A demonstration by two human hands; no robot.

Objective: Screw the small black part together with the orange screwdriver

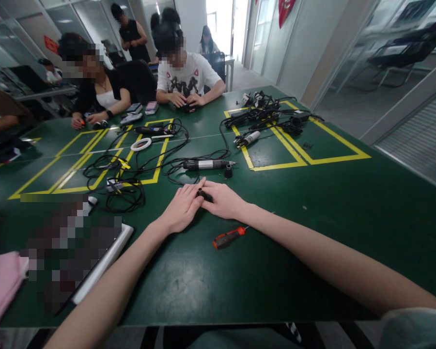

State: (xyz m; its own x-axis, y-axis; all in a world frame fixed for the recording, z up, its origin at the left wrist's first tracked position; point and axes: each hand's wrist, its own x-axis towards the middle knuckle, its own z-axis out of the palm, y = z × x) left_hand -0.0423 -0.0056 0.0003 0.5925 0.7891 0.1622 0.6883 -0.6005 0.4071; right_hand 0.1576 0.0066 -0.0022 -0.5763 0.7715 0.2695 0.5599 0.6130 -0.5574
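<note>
My left hand and my right hand meet above the green table, fingers closed around a small black hollow part. Its round open end shows between my thumbs; the rest is hidden by my fingers. Just beyond my hands lies an electric screwdriver with a silver middle band and a black cable. Beside its tip stands a black conical cap. Nearer to me, under my right forearm, rests a red and black screwdriver, its shaft partly covered by the arm.
Coiled black cables and a white ring lie at the left. More tools and cables pile up at the back right, near a few small screws. Blurred-out flat devices lie front left. Two people sit across the table.
</note>
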